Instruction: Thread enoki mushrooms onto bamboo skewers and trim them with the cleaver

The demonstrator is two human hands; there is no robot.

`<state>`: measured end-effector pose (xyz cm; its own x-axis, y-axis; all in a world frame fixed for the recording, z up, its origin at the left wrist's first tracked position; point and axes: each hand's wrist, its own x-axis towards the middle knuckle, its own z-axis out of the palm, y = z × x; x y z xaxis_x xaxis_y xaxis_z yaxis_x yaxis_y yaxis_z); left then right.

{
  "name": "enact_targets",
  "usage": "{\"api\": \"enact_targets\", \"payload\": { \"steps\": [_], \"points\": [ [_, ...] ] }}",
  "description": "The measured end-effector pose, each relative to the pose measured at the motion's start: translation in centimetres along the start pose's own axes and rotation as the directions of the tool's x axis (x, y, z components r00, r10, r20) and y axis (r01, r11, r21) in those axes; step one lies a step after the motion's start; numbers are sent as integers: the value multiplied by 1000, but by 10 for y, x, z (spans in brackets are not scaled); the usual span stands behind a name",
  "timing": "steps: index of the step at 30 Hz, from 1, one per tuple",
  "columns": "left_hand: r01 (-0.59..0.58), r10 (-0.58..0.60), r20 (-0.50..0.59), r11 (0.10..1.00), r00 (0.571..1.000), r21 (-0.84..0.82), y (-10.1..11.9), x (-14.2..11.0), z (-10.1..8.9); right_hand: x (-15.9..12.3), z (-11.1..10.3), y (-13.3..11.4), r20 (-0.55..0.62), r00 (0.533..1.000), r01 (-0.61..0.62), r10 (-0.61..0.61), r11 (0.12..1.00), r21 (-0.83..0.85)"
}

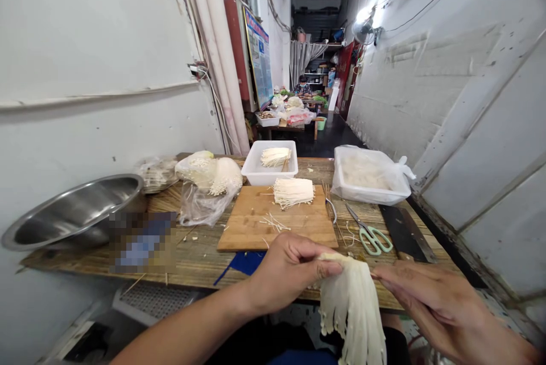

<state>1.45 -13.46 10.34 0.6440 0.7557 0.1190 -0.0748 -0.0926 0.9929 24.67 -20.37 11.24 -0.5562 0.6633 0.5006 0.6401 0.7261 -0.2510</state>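
A bunch of white enoki mushrooms [352, 302] hangs in front of the table edge, its strands drooping downward. My left hand [294, 271] pinches the bunch at its upper left end between thumb and fingers. At its upper right edge is my right hand [443, 297], fingers pressed together around what looks like a thin bamboo skewer, mostly hidden. Another enoki bundle [294, 191] lies on the wooden cutting board [243, 217], with loose strands near it. Behind the board, a white plastic tray [251, 169] holds more enoki with thin sticks poking out.
Green-handled scissors [373, 238], loose skewers and a cleaver [403, 228] lie right of the board. A bagged white tub [371, 177] stands behind them. To the left are bagged enoki [226, 176] and a steel basin [77, 211]. Farther back, a person [302, 87] sits at another table.
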Motion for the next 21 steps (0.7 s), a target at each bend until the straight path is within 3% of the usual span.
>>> {"api": "enact_targets", "payload": {
  "steps": [3, 5, 7, 9, 11, 17, 21],
  "points": [
    [-12, 12, -14, 1000, 1000, 4, 1, 0, 0, 3, 0, -3, -22, 1000, -15, 16, 998, 54],
    [-11, 11, -4, 1000, 1000, 9, 2, -1, -2, 7, -2, -3, 53, 993, -117, 110, 978, 173],
    [-1, 1, 30, 1000, 1000, 9, 3, -2, -4, 12, -6, -1, 258, 936, -320, 241, 887, 332],
    [25, -26, 76, 1000, 997, 14, 5, -3, -6, 18, -9, 2, 453, 838, -504, 303, 748, 432],
    [41, -44, 89, 999, 995, 37, 6, -3, -9, 22, -12, 5, 509, 798, -571, 323, 678, 463],
    [-24, 37, -73, 985, 997, 170, 5, -6, -9, 22, -13, -1, 266, 892, -444, 365, 816, 371],
    [-12, 19, -45, 988, 999, 153, 5, -8, -6, 20, -15, -6, 156, 945, -322, 288, 906, 275]
  ]
}}
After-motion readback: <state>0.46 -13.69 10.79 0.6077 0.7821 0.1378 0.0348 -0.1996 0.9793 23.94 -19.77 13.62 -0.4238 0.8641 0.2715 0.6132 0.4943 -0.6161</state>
